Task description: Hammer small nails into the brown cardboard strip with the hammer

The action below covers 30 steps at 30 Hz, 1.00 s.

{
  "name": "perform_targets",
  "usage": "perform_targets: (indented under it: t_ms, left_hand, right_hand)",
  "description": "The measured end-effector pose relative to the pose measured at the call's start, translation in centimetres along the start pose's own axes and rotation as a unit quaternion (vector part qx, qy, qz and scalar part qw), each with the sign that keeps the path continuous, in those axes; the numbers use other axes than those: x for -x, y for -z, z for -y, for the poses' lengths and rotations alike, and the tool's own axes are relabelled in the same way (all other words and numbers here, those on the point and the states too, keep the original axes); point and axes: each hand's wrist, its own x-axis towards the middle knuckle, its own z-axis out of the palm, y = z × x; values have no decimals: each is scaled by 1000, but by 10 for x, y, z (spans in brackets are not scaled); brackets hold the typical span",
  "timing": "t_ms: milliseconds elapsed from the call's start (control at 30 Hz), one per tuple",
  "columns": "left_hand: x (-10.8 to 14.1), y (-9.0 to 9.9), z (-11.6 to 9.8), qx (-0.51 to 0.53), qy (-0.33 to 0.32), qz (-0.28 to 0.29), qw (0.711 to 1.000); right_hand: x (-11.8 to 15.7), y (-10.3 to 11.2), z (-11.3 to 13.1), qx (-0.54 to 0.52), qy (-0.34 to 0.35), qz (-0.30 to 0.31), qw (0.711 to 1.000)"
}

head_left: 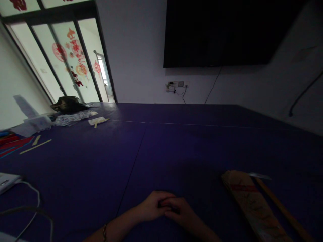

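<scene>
At the lower middle of the head view, my left hand [153,205] and my right hand [180,211] meet over the purple table [171,151]. Their curled fingers touch and overlap, with dark gaps between them. No object shows in either hand; the palms are hidden. A bracelet [104,232] circles my left wrist. To the right of my right hand lies a long brown paper package [248,198] with a red band. Beside it is a long wooden handle [280,206], and a pale metal blade [259,175] shows near its far end.
A white device [8,181] with a grey cable [37,196] sits at the left edge. Red and blue strips [16,144], a plastic container [37,121], a black bag [68,104] and a small white packet [97,121] lie farther back. A wall screen [222,33] hangs beyond.
</scene>
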Motion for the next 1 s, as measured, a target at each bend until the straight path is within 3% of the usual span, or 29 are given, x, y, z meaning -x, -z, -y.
perform_targets:
  t_ms: [667, 1000]
  left_hand:
    - [1, 0, 4, -31, 8, -15, 999]
    - [1, 1, 1, -33, -6, -1, 999]
  right_hand:
    - [0, 2, 19, 6, 12, 5, 1000]
    - [1, 1, 16, 20, 3, 4, 1000]
